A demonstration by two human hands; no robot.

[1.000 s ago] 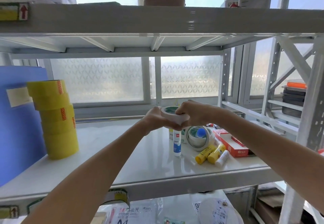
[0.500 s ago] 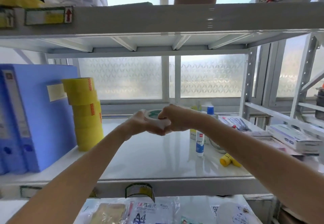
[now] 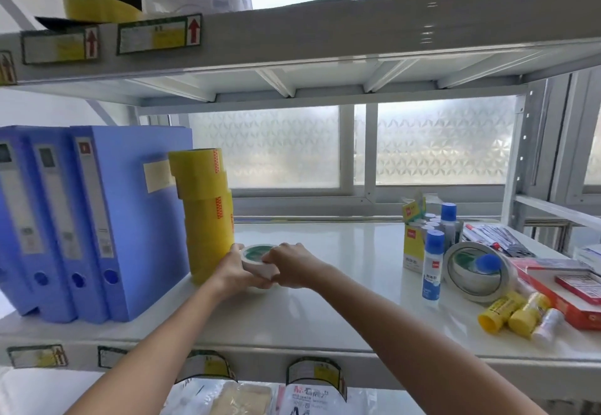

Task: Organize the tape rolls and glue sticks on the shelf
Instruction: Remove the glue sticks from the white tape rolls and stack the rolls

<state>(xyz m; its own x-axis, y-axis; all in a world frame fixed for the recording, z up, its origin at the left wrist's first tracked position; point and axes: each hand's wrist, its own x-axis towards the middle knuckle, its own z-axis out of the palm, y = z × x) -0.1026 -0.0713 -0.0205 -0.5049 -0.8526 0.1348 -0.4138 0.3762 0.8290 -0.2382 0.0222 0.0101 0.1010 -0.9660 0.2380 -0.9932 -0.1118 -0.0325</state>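
You are holding a white tape roll [image 3: 258,260] with a green core between both hands: your left hand [image 3: 234,270] is wrapping its near-left rim and your right hand [image 3: 292,265] is closing over its right side, so both grips are narrow and loaded. The roll is sitting flat, at or just above the shelf board [image 3: 325,310]; contact underneath is hidden by your fingers. Immediately left of the grip, the stack of yellow tape rolls [image 3: 206,213] is standing tall and visibly uneven, its upper rolls offset from the lower ones, with your left knuckles almost touching its base. That is likely the main hazard: a sideways nudge while releasing could topple the stack toward the blue file boxes [image 3: 97,219] beyond it or off the front edge. Well to the right of the grip, a second white tape roll [image 3: 478,276], the blue-capped glue bottles [image 3: 434,265] and the yellow glue sticks [image 3: 514,314] are lying loose and unsorted.
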